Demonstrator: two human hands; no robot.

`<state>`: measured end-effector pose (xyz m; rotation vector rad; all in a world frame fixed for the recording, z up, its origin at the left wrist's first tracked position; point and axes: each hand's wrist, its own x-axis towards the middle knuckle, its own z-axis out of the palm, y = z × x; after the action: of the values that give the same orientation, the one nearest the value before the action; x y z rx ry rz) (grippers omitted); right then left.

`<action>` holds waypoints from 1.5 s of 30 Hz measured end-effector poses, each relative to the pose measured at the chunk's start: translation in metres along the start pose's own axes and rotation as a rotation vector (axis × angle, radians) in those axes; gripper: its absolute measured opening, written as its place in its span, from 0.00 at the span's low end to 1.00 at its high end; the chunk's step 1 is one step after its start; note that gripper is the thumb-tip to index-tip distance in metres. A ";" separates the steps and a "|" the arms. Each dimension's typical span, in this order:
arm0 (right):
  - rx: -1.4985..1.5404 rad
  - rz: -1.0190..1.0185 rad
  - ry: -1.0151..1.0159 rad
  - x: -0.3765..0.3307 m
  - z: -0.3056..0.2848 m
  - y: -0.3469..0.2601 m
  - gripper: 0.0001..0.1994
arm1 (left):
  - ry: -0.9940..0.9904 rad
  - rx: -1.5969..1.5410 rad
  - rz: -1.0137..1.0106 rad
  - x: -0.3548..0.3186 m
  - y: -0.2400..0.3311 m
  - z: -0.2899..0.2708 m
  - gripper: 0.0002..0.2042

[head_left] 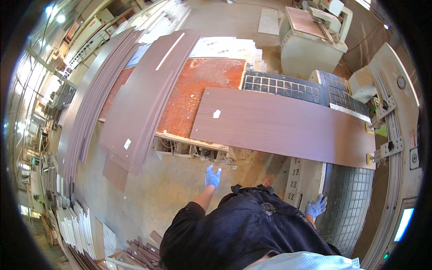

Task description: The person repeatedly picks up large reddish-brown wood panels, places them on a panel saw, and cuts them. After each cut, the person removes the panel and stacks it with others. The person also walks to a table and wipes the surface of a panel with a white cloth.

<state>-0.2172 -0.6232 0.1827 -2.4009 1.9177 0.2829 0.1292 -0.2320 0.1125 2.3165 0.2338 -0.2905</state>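
Long brown panel is laid across centre-right, over part of the red bench top and up by the metal fixtures; a white label is stuck on it, too small to be read; another white tag is seen on the brown boards left of centre; some odds and ends are tucked beneath the bench; left hand, lower centre, is held empty, gloved fingers open; right hand, lower right, is rested flat-ish beside the gridded black bed, fingers spread.
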 end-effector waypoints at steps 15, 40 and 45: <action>-0.047 0.224 -0.094 -0.034 0.000 -0.006 0.47 | -0.631 -0.253 -0.204 -0.029 -0.129 -0.014 0.19; 0.101 0.239 -0.248 -0.030 -0.035 -0.012 0.45 | -0.763 -0.328 0.083 0.025 -0.242 0.005 0.12; 0.114 0.254 -0.270 -0.028 -0.025 0.002 0.47 | -0.790 -0.084 0.242 0.020 -0.227 0.001 0.10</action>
<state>-0.2220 -0.6002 0.2128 -1.9346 2.0453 0.4695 0.0899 -0.0768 -0.0489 1.9476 -0.4148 -1.0044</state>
